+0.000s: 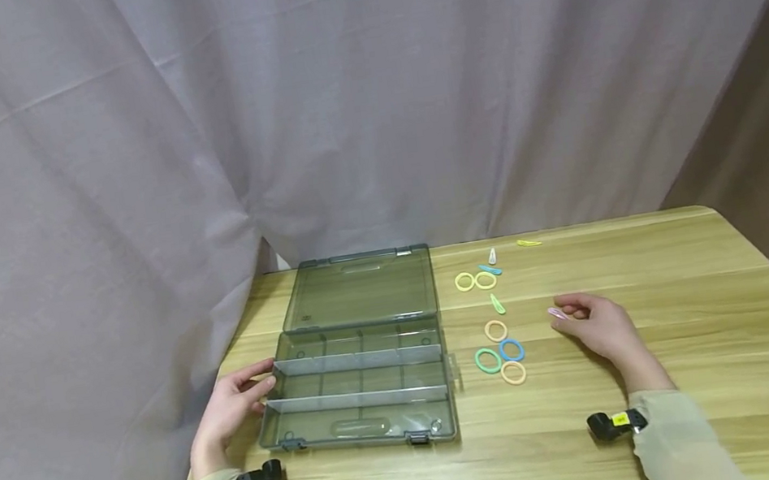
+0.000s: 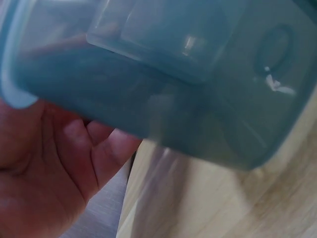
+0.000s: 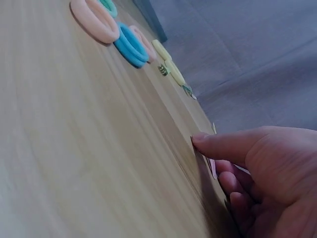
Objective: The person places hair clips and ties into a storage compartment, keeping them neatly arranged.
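A translucent grey compartment box (image 1: 364, 442) stands with its lid (image 1: 362, 292) folded back. My left hand (image 1: 227, 410) holds the box's left side, thumb and fingers at the wall; in the left wrist view, the plastic hides part of the fingers (image 2: 111, 148). On the right, my right hand (image 1: 603, 328) pinches a pink snap hair clip (image 1: 556, 313) between thumb and fingers, low over the table. The clip (image 3: 213, 168) shows as a thin pink sliver in the right wrist view. Nearest to that hand lie a blue hair tie (image 1: 511, 350) and peach ones (image 1: 496, 330).
Between box and right hand lie a green hair tie (image 1: 488, 361), yellow ties (image 1: 464, 282) and a green clip (image 1: 498, 304). Farther back are a blue clip (image 1: 489, 269), a white clip (image 1: 492, 256) and a yellow clip (image 1: 528, 243). A grey curtain (image 1: 366, 111) hangs behind the table.
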### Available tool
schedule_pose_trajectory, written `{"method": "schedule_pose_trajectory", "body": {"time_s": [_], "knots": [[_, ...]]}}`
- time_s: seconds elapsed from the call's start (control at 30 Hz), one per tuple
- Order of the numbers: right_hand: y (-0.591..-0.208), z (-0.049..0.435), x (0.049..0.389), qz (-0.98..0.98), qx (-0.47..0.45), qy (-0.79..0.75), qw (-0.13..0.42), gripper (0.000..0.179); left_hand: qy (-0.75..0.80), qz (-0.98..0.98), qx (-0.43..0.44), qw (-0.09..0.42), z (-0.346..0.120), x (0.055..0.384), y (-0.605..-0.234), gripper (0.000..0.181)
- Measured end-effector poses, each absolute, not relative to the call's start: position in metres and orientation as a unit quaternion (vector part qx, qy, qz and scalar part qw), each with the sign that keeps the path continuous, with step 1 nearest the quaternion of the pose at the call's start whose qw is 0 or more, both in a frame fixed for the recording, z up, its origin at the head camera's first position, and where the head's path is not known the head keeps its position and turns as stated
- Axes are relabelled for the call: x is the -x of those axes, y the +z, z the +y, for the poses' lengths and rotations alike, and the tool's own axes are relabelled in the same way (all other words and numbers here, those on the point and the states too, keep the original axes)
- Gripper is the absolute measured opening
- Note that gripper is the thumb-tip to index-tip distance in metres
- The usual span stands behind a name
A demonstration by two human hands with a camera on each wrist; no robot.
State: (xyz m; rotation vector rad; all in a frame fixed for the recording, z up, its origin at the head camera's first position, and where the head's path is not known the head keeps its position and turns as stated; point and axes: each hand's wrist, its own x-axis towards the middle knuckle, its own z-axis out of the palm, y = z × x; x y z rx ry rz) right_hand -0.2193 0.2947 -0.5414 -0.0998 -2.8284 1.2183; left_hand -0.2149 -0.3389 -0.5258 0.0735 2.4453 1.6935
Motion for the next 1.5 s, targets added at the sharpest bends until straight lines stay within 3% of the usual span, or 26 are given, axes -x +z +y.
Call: {"method": "schedule_pose_trajectory", "body": {"time_s": [0.43, 0.83, 1.5], "knots": [[-0.549, 0.289, 0.216, -0.925, 0.053, 0.364, 0.097, 0.038, 0.556, 0.826, -0.023, 0.084, -0.339, 0.216, -0.526, 0.052], [-0.549, 0.296, 0.219, -0.931, 0.03, 0.352, 0.093, 0.032, 0.563, 0.822, -0.016, 0.081, -0.339, 0.215, -0.528, 0.052], [-0.537, 0.297, 0.215, -0.912, 0.013, 0.408, 0.046, 0.045, 0.553, 0.829, -0.017, 0.077, -0.338, 0.216, -0.528, 0.052]]}}
